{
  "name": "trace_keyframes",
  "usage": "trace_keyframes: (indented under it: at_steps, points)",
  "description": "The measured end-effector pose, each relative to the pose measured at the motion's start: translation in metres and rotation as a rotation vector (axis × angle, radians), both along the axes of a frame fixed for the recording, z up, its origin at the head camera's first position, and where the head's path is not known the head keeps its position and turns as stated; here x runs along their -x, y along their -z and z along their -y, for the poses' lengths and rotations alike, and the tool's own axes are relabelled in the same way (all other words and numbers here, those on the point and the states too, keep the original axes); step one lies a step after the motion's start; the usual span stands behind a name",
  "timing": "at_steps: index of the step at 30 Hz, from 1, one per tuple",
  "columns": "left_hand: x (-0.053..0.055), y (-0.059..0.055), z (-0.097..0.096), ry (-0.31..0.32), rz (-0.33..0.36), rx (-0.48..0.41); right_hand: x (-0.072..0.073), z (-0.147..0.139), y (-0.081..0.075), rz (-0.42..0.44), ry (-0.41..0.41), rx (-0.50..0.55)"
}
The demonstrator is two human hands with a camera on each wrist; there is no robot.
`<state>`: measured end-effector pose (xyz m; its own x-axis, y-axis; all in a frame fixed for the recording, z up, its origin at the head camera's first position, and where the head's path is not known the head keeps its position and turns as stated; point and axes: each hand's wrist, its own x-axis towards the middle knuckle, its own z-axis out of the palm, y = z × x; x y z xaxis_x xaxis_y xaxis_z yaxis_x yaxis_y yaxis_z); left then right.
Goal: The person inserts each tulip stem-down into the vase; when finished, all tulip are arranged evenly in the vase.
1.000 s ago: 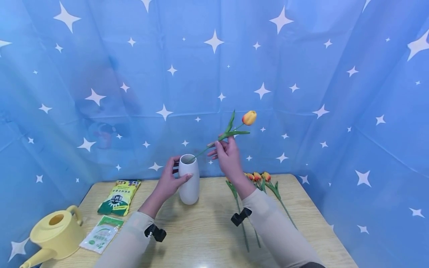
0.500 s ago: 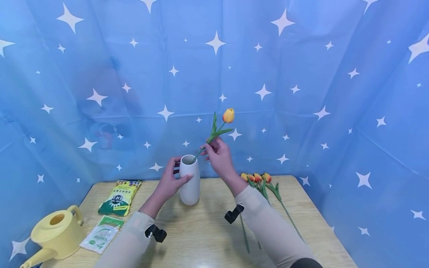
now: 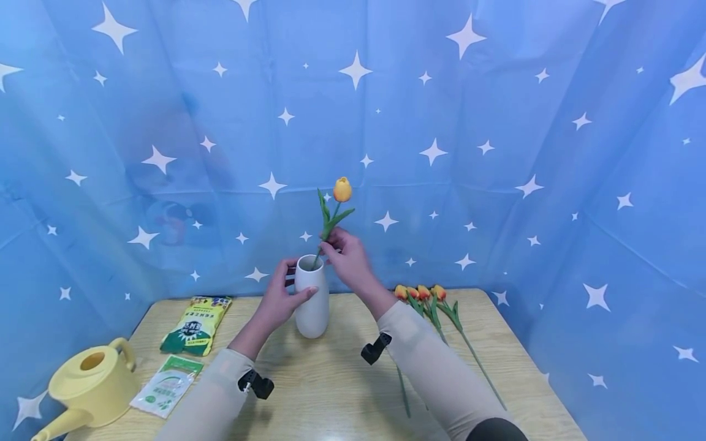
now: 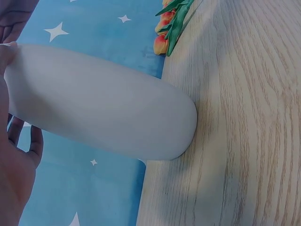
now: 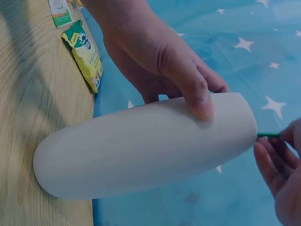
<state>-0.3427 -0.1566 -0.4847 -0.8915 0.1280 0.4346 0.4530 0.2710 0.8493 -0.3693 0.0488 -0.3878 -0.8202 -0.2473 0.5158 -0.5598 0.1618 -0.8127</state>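
A tall white vase stands upright on the wooden table. My left hand grips it near the top, thumb across its front and fingers round the far side; the right wrist view shows the same left hand from the other side. Just above the mouth, my right hand pinches the green stem of a yellow-orange tulip. The stem's lower end is inside the vase, its tip hidden. Bloom and leaves rise above my fingers, nearly upright with a slight lean to the right.
Several more tulips lie at the table's right, partly behind my right sleeve. On the left are a yellow-green packet, a white-green sachet and a pale yellow watering can. A blue star-patterned curtain hangs behind the table.
My right hand has moved left toward the vase, bringing the tulip from a strong rightward slant to nearly upright, stem in the mouth. My left hand and the vase have stayed put.
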Motion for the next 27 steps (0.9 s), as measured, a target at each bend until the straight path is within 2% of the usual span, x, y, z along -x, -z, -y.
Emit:
trace_keyframes:
  at_steps: [10,27]
  points:
    - [-0.002,-0.002,0.000,0.001,0.026,0.016,-0.003,0.007,-0.002,-0.002,-0.008,-0.232]
    - [-0.001,0.000,0.001,0.014,0.022,0.006,-0.003,0.011,-0.005,0.026,-0.011,-0.269]
